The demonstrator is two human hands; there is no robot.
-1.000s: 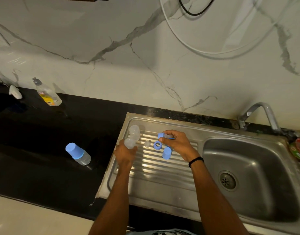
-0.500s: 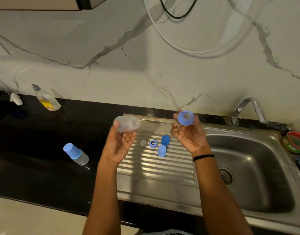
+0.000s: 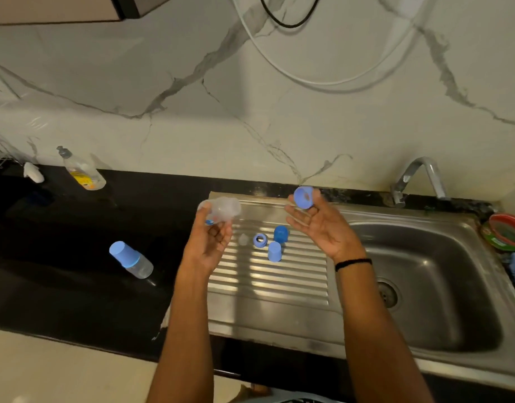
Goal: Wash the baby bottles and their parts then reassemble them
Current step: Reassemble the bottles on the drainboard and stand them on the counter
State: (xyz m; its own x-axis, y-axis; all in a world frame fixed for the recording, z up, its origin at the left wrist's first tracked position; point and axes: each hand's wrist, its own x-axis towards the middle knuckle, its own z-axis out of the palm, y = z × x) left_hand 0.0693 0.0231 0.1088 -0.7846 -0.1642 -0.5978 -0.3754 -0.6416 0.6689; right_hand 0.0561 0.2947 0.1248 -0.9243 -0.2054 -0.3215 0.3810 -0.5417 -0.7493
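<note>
My left hand (image 3: 205,242) pinches the clear bottle (image 3: 221,210), my right hand (image 3: 317,225) the blue cap (image 3: 303,197); such light fingertip grips may slip, dropping either below.

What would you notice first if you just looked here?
Two hands are up over the steel drainboard: the left hand holds a clear bottle, and the right hand pinches a blue bottle part. Below them, small blue parts sit on it, and a blue-capped bottle lies on the black counter.
</note>
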